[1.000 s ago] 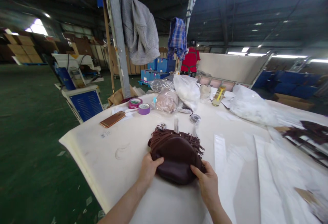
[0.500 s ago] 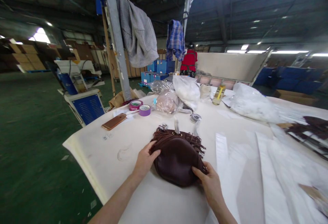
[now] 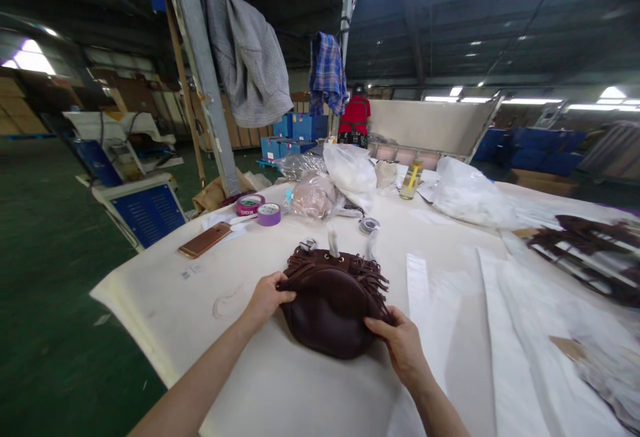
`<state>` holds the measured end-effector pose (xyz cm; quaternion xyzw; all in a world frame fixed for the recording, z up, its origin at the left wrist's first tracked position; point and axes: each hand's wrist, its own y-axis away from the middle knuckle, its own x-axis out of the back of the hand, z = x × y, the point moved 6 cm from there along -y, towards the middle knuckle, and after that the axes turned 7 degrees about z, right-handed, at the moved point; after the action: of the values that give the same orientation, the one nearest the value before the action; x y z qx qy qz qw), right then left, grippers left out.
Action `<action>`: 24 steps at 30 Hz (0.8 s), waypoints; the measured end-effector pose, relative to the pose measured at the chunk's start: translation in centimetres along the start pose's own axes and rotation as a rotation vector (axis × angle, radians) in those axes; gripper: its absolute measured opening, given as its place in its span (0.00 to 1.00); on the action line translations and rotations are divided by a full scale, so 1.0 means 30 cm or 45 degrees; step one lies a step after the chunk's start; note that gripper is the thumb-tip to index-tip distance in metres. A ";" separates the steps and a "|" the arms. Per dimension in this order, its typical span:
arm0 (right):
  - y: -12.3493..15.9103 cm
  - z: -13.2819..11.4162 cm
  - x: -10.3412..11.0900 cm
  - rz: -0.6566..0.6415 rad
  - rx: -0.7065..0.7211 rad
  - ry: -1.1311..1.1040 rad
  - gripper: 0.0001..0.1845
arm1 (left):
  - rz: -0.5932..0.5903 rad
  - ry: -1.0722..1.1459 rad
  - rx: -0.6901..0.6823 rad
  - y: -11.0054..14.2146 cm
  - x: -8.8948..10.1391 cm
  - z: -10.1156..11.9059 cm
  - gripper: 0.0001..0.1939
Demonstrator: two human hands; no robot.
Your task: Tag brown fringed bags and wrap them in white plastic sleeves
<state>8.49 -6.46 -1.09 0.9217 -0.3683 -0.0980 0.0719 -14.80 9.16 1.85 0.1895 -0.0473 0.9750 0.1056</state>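
A dark brown leather bag (image 3: 330,304) with a fringed top edge lies on the white table (image 3: 200,304) in front of me. My left hand (image 3: 265,298) grips its left side near the fringe, fingers curled onto the leather. My right hand (image 3: 400,344) holds its lower right edge, fingers closed on it. Metal fittings and pale straps stick out behind the bag's top.
Behind the bag lie a phone (image 3: 204,240), two tape rolls (image 3: 260,209), filled plastic bags (image 3: 345,170) and a bottle (image 3: 411,180). White paper strips (image 3: 425,290) and more brown fringed pieces (image 3: 585,244) lie to the right. A person in red (image 3: 354,117) stands far back. The table's left edge drops to green floor.
My left hand has slid up the bag's left side toward the fringe. My view has shifted so everything sits further left. My right hand stays on the lower right edge.
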 end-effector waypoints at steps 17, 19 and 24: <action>-0.005 0.020 0.028 0.367 0.347 0.503 0.20 | 0.295 -0.236 -0.082 0.023 0.026 -0.034 0.09; -0.003 0.018 0.028 0.389 0.365 0.518 0.22 | 0.271 -0.234 -0.129 0.022 0.031 -0.035 0.08; -0.003 0.019 0.024 0.356 0.377 0.538 0.25 | 0.256 -0.212 -0.228 0.034 0.033 -0.033 0.07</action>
<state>8.93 -6.93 -1.77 0.8624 -0.4791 0.1618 0.0244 -16.27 8.50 1.24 0.2536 -0.1613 0.9536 0.0198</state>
